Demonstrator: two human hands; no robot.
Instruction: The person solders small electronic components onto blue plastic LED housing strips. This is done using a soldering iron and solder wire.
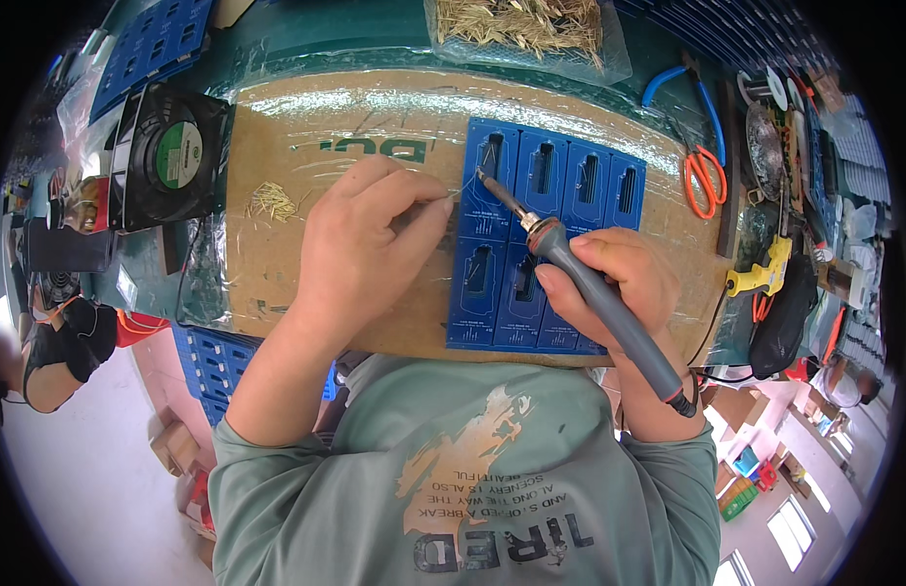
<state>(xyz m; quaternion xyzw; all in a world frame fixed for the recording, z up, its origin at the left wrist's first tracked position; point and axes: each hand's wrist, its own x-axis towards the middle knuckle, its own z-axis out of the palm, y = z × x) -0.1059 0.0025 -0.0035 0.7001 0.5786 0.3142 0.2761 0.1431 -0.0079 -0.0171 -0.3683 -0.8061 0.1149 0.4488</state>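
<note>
My right hand is closed around the dark grey handle of a soldering iron. The iron slants up and left, its tip touching or just over the upper left part of a blue circuit board panel. This panel is divided into several equal sections, each with a dark slot. Just left of the panel is my left hand, with thumb and forefinger pinched together close to the iron's tip. Whatever lies in that pinch is too thin to make out. A small pile of thin gold-coloured pins lies to the left of this hand.
A brown cardboard sheet lies under the work. Around it are a black fan, a clear bag of gold-coloured pins, blue-handled pliers, an orange-handled cutting tool and a yellow glue gun. Another person is at far left.
</note>
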